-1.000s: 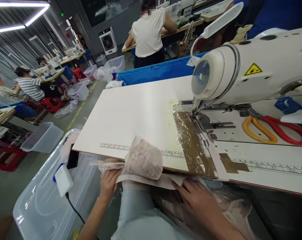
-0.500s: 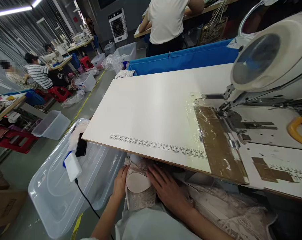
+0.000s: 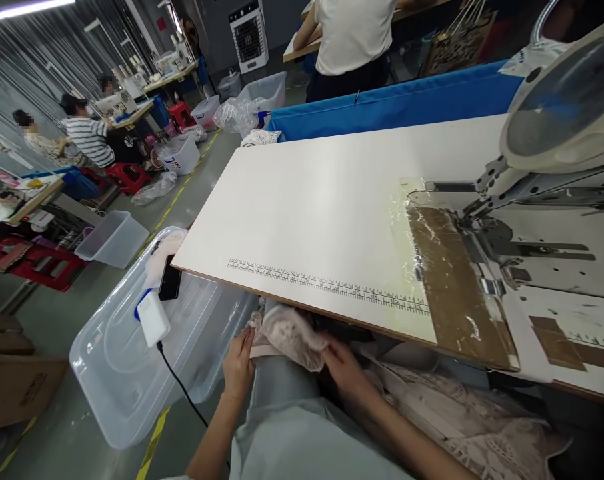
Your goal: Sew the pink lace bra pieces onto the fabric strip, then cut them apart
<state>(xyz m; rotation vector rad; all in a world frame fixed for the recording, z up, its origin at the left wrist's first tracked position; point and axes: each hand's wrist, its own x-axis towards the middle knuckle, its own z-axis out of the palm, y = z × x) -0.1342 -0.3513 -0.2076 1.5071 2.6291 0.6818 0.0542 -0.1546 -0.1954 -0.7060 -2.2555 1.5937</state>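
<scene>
I sit at a white sewing table (image 3: 332, 200) with a printed ruler along its front edge. Below that edge, on my lap, lies a pale pink lace padded piece (image 3: 289, 333). My left hand (image 3: 239, 363) lies against its left side with the fingers together on the fabric. My right hand (image 3: 345, 367) pinches its right edge. More lace fabric (image 3: 457, 413) is heaped on my lap to the right. The white sewing machine (image 3: 562, 127) stands on the right of the table, with brown tape and clear film (image 3: 447, 273) in front of its needle.
A clear plastic bin (image 3: 127, 353) stands on the floor at my left, with a phone (image 3: 170, 287) and a white charger (image 3: 153, 319) on its lid. A blue cloth trough (image 3: 397, 100) runs behind the table. Other people work at tables behind and to the left.
The padded piece has come off the table edge down to my lap. My right hand has shifted from lying on it to pinching its right edge. The view has tilted down and left.
</scene>
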